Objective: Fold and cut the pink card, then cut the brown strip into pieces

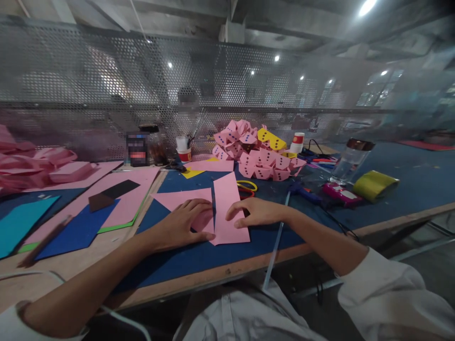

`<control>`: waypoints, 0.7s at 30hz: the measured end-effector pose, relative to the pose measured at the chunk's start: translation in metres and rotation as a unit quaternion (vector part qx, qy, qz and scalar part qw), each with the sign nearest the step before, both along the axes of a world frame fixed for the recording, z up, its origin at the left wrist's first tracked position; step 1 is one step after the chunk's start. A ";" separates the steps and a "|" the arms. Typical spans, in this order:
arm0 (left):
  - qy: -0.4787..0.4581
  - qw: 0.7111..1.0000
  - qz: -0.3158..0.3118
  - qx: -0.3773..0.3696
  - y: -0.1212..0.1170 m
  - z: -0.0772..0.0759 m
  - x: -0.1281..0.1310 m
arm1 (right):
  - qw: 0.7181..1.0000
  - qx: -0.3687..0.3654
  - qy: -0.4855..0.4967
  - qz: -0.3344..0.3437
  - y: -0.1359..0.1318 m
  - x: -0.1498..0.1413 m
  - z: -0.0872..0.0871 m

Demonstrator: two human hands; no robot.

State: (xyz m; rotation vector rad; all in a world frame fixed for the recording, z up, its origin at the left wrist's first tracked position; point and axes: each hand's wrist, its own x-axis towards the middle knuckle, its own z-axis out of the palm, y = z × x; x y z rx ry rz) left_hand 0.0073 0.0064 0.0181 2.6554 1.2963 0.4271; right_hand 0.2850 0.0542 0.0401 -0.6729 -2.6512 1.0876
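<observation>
Two pieces of pink paper lie side by side on the blue table mat, a narrow gap between their upper parts. My left hand (186,221) rests on the left pink piece (172,199), thumb stretched toward the seam between the pieces and fingers apart from it. On the right pink piece (227,201), an upright strip, my right hand (254,212) lies with curved fingers and the thumb spread away from them. Neither hand grips anything. Partly hidden behind the strip and my right hand are scissors with yellow and red handles (250,183).
Pink paper shapes with dark diamond marks (265,163) are heaped behind. To the right stand a lidded clear jar (350,161), a blue tool like a glue gun (305,193) and a yellow roll (376,185). Coloured sheets (76,232) and pink paper pieces (71,171) cover the left.
</observation>
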 end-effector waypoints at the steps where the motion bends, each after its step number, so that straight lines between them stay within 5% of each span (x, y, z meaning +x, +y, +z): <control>1: 0.002 1.000 0.000 -0.001 0.000 0.000 0.000 | 1.000 0.000 -0.002 0.000 0.000 0.000 0.000; 21: 0.003 1.000 -0.002 -0.004 0.001 -0.001 0.000 | 1.000 -0.006 -0.010 0.002 -0.001 0.001 0.002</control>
